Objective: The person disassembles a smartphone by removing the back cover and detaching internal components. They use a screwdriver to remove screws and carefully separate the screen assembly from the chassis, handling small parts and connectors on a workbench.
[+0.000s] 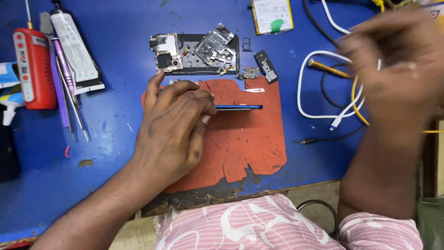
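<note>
pink patterned shirt bottom centre, left hand knuckles-up, fingers pinching blue phone frame on red mat, right hand blurred upper right, grip can't tell

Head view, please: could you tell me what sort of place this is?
Probably a phone repair bench: a dismantled phone with loose circuit parts, tweezers and a red work mat on a blue table.

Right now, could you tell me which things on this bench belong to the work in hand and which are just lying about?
In hand:
left hand holding blue phone frame on edge
red mat
circuit board
metal shields
right hand, raised, blurred

Lying about:
battery
white cable
red tool
glue tube
</note>
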